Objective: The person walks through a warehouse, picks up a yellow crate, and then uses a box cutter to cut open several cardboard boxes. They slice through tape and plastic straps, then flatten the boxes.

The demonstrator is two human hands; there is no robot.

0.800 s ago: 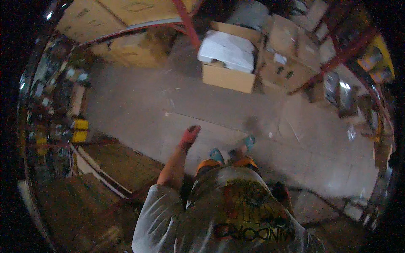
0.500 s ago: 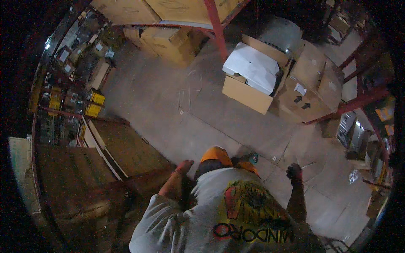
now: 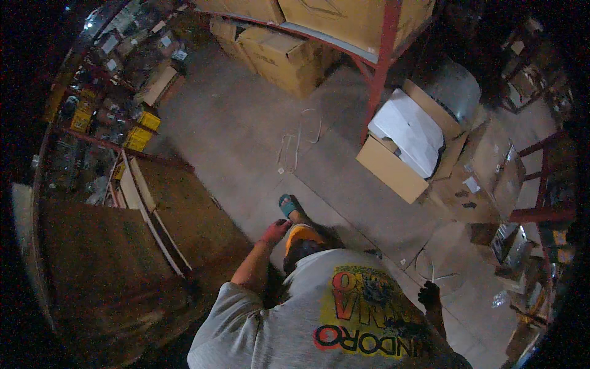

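Head view, left side: yellow bins (image 3: pixel 142 130) sit on a red-framed rack, and below them, in the lower left, lies a broad brown panel (image 3: pixel 190 206) beside a pale edge strip. Near centre, the left hand (image 3: pixel 276 231) hangs just beside the orange shorts (image 3: pixel 301 234); its fingers are loosely bent and partly open, with nothing visible in them. A green sandal (image 3: pixel 286 205) shows just above it, on the floor (image 3: pixel 230 138). Right of centre, an open carton (image 3: pixel 391 169) holds a white piece (image 3: pixel 407 131), beside a red upright (image 3: pixel 385 46). In the lower right, the right hand (image 3: pixel 429 294) is dark, fingers seemingly curled; how far, or around what, I cannot tell. Near it, a thin pale strap (image 3: pixel 432 270) lies on the floor.
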